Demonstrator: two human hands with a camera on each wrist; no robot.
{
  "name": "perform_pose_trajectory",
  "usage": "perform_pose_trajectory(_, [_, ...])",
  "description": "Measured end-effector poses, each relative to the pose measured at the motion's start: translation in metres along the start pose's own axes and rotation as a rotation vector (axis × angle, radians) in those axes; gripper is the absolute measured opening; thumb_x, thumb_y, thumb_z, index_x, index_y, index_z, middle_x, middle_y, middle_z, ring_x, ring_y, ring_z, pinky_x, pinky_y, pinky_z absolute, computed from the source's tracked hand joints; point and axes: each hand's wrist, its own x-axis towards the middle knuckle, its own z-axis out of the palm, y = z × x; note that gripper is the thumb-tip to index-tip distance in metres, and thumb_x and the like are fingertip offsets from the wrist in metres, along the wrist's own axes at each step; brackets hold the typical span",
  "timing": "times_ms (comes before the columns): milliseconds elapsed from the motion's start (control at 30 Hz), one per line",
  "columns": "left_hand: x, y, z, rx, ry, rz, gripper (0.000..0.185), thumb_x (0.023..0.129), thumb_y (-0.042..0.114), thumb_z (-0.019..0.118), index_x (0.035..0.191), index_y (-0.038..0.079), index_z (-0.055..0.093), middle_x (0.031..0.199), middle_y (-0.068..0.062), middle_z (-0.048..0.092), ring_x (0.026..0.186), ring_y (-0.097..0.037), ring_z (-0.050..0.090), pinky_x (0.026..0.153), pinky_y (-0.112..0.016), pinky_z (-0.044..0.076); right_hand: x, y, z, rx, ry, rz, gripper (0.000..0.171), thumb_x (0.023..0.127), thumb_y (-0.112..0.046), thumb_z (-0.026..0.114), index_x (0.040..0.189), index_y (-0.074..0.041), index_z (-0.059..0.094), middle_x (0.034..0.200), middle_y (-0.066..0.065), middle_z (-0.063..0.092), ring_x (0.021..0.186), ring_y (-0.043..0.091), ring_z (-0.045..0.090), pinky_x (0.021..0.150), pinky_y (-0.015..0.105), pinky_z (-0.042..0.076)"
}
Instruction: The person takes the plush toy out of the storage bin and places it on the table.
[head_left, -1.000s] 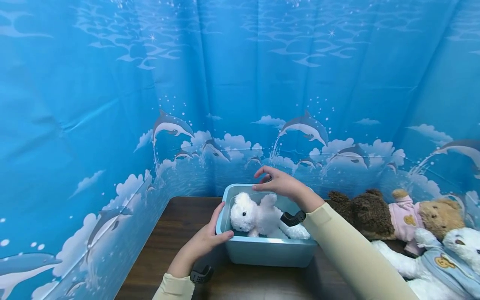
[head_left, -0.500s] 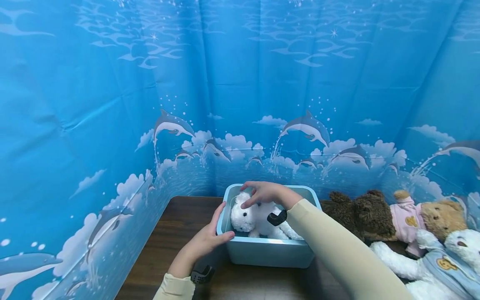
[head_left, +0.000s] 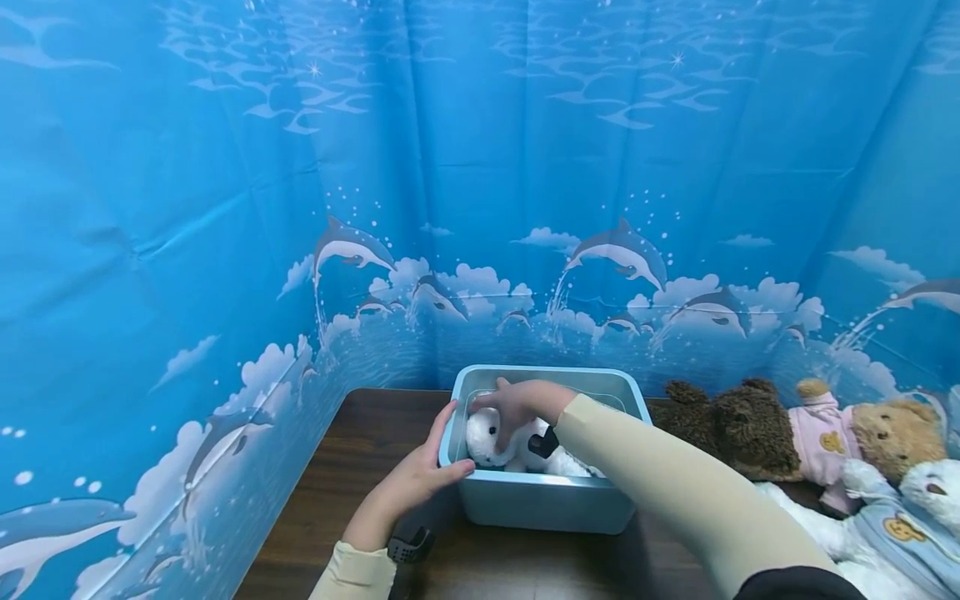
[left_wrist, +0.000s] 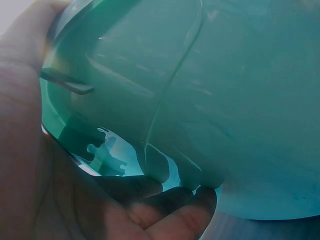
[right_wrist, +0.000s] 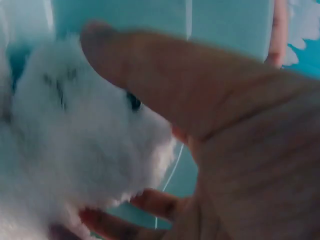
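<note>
A pale blue plastic bin [head_left: 547,504] sits on the dark wooden table. At its left end my left hand [head_left: 422,477] grips it, thumb by the front corner; the left wrist view shows fingertips [left_wrist: 192,205] against the outer wall. A white stuffed animal [head_left: 480,442] with dark eyes lies inside, head to the left. My right hand [head_left: 517,407] reaches down into the bin and holds the toy's head, thumb [right_wrist: 145,70] across the face beside an eye and fingers round the other side. The hand and sleeve hide much of the toy's body.
To the right lie more stuffed animals: a dark brown one [head_left: 750,429], a tan bear in a pink top [head_left: 885,433] and a white one in a blue top [head_left: 903,529]. A blue dolphin-print curtain [head_left: 480,208] hangs behind and to the left.
My right hand has come from above the bin's back rim, moving left and down onto the stuffed animal's head. The left hand keeps its hold on the bin.
</note>
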Motion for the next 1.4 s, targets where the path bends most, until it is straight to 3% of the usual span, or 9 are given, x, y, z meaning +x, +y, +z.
perform_pose_trajectory(167, [0.0, 0.003, 0.001, -0.003, -0.013, 0.008, 0.103, 0.097, 0.06, 0.073, 0.173, 0.044, 0.005, 0.178, -0.015, 0.029, 0.148, -0.045, 0.051, 0.113, -0.073, 0.049, -0.005, 0.002, 0.013, -0.141, -0.022, -0.039, 0.099, 0.081, -0.03, 0.1, 0.158, -0.055, 0.044, 0.151, 0.009, 0.051, 0.121, 0.029, 0.06, 0.103, 0.051, 0.061])
perform_pose_trajectory(300, [0.001, 0.004, 0.002, 0.0, -0.018, 0.013, 0.102, 0.098, 0.06, 0.073, 0.172, 0.046, 0.004, 0.179, -0.014, 0.028, 0.148, -0.044, 0.051, 0.113, -0.073, 0.048, -0.013, 0.006, 0.018, -0.153, -0.033, -0.055, 0.111, 0.079, -0.028, 0.1, 0.164, -0.054, 0.033, 0.155, 0.007, 0.049, 0.126, 0.029, 0.057, 0.109, 0.056, 0.059])
perform_pose_trajectory(467, [0.002, 0.003, 0.003, 0.002, -0.024, 0.019, 0.101, 0.099, 0.057, 0.072, 0.172, 0.047, 0.003, 0.178, -0.014, 0.027, 0.147, -0.045, 0.05, 0.113, -0.074, 0.048, -0.02, 0.013, 0.017, -0.161, -0.029, -0.072, 0.118, 0.08, -0.022, 0.1, 0.167, -0.055, 0.027, 0.168, 0.007, 0.039, 0.134, 0.032, 0.056, 0.109, 0.055, 0.059])
perform_pose_trajectory(600, [0.002, 0.0, 0.004, 0.005, -0.025, 0.015, 0.099, 0.1, 0.054, 0.071, 0.172, 0.047, 0.003, 0.177, -0.014, 0.03, 0.146, -0.043, 0.051, 0.113, -0.072, 0.049, -0.021, 0.018, 0.018, -0.236, -0.021, -0.169, 0.107, 0.079, -0.028, 0.101, 0.161, -0.054, 0.036, 0.163, 0.003, 0.042, 0.129, 0.028, 0.059, 0.105, 0.048, 0.062])
perform_pose_trajectory(767, [0.0, 0.0, 0.002, -0.004, -0.009, 0.013, 0.099, 0.1, 0.051, 0.072, 0.172, 0.046, 0.005, 0.174, -0.014, 0.035, 0.144, -0.042, 0.054, 0.112, -0.07, 0.052, -0.02, 0.019, 0.015, -0.339, 0.044, -0.284, 0.095, 0.078, -0.031, 0.102, 0.153, -0.044, 0.044, 0.139, -0.004, 0.049, 0.112, 0.017, 0.063, 0.097, 0.036, 0.064])
perform_pose_trajectory(967, [-0.003, 0.001, 0.0, -0.017, -0.011, 0.009, 0.099, 0.1, 0.049, 0.073, 0.172, 0.045, 0.005, 0.174, -0.015, 0.035, 0.146, -0.042, 0.053, 0.112, -0.069, 0.051, -0.025, 0.012, 0.012, -0.436, 0.129, -0.349, 0.094, 0.076, -0.032, 0.103, 0.153, -0.033, 0.048, 0.132, -0.004, 0.056, 0.111, 0.015, 0.061, 0.102, 0.038, 0.061])
perform_pose_trajectory(1100, [-0.003, 0.0, -0.001, -0.021, -0.013, 0.007, 0.098, 0.1, 0.049, 0.073, 0.172, 0.046, 0.005, 0.176, -0.013, 0.032, 0.149, -0.042, 0.05, 0.115, -0.069, 0.05, -0.033, 0.011, 0.005, -0.398, 0.174, -0.362, 0.096, 0.075, -0.032, 0.104, 0.153, -0.028, 0.048, 0.135, -0.005, 0.057, 0.116, 0.015, 0.06, 0.101, 0.037, 0.062])
perform_pose_trajectory(1233, [-0.002, 0.0, -0.001, -0.025, -0.014, 0.007, 0.1, 0.099, 0.054, 0.073, 0.172, 0.047, 0.005, 0.178, -0.01, 0.028, 0.15, -0.041, 0.049, 0.116, -0.069, 0.048, -0.047, 0.013, -0.008, -0.307, 0.242, -0.355, 0.089, 0.072, -0.031, 0.105, 0.143, -0.028, 0.05, 0.131, -0.007, 0.061, 0.116, 0.014, 0.061, 0.1, 0.036, 0.062])
perform_pose_trajectory(1400, [-0.002, 0.001, -0.001, -0.023, -0.007, 0.003, 0.102, 0.097, 0.057, 0.074, 0.172, 0.046, 0.005, 0.178, -0.009, 0.028, 0.15, -0.041, 0.047, 0.117, -0.071, 0.047, -0.066, 0.016, -0.022, -0.193, 0.409, -0.336, 0.086, 0.072, -0.027, 0.104, 0.14, -0.027, 0.05, 0.129, -0.005, 0.062, 0.114, 0.017, 0.062, 0.1, 0.041, 0.061])
